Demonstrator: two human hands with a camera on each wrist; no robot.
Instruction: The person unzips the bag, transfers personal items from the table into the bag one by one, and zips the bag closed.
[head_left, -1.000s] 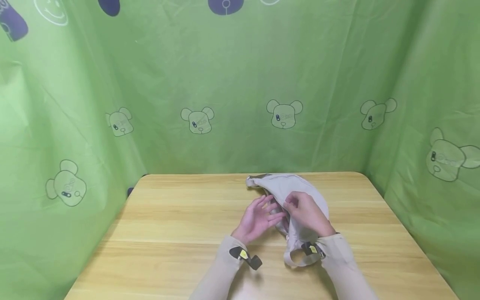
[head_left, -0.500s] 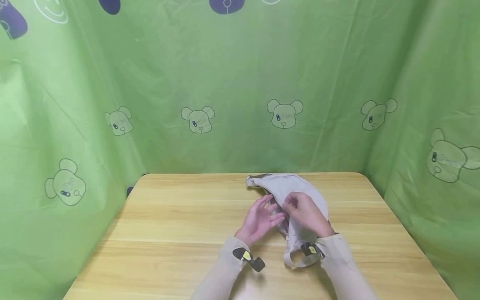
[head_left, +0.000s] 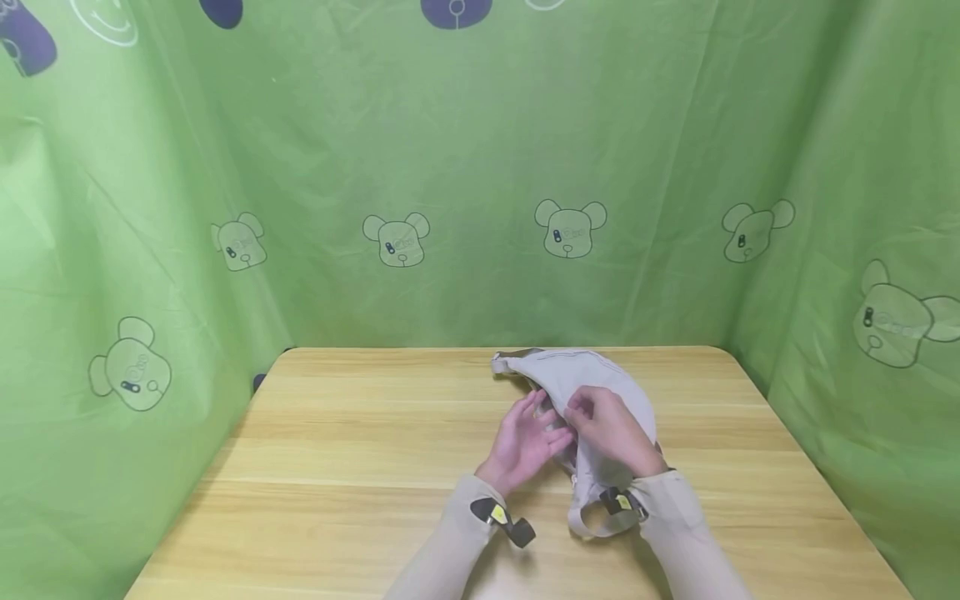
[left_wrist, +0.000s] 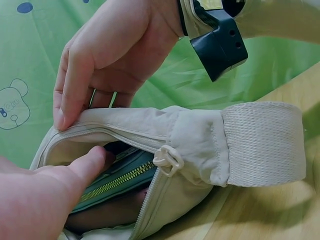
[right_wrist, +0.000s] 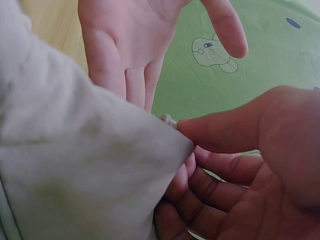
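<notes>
The pale bag lies on the table, and it serves here as landmark. From its mouth, the person's right hand is at the near right side and pinches the rim between thumb and fingers. The left hand is at the left of the mouth, fingers relaxed and reaching inside; whether their hidden tips touch something, one cannot tell. Within the bag sits a green pouch.

The bag's cloth looks thin and soft, so it is probably light, will fold easily, and does not seem fragile. The rim is perhaps the best place for holding the mouth wide (the zip tape should give it some stiffness). For lifting, the woven strap at the bag's near end seems a firmer and less slippery hold.
</notes>
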